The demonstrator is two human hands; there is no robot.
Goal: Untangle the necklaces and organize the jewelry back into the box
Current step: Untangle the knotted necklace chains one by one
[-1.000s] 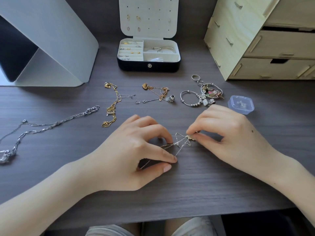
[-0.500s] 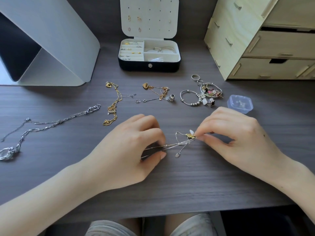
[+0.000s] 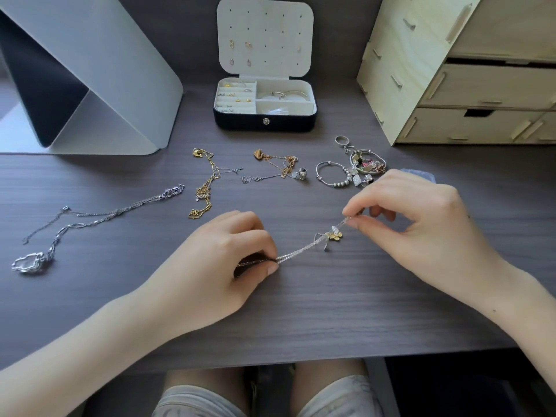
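**Entry: thin chain held between both hands, box open at back of desk**

Head view. My left hand (image 3: 210, 272) rests on the table (image 3: 301, 320), thumb and forefinger pinching one end of the thin silver chain (image 3: 301, 251); the other fingers are curled in. My right hand (image 3: 427, 224) pinches the same chain at its other end between thumb tip and forefinger, with the remaining fingers loosely bent behind. The chain runs in a straight line between the two pinches. A small gold-and-silver pendant (image 3: 334, 234) hangs on it close to the right hand, with a short loose loop of chain beside it.

The jewelry box (image 3: 264, 123) stands open at the back centre, well apart from my hands, its lid (image 3: 264, 22) upright with a few earrings pinned in it. Narrow slots on the left hold small pieces; the upper right compartment holds bangles.

Between the box and my hands, left to right:
- a silver necklace (image 3: 90, 219), spread out at far left
- a gold chain (image 3: 204, 188)
- a gold heart chain (image 3: 279, 165) tangled with a silver strand
- a beaded bracelet (image 3: 331, 179)
- a heap of charms (image 3: 368, 162), with a ring (image 3: 341, 140) just behind it

A clear plastic case (image 3: 421, 175) is mostly hidden by my right hand. A wooden drawer unit (image 3: 481, 85) stands at back right, a grey folded stand (image 3: 105, 70) at back left.
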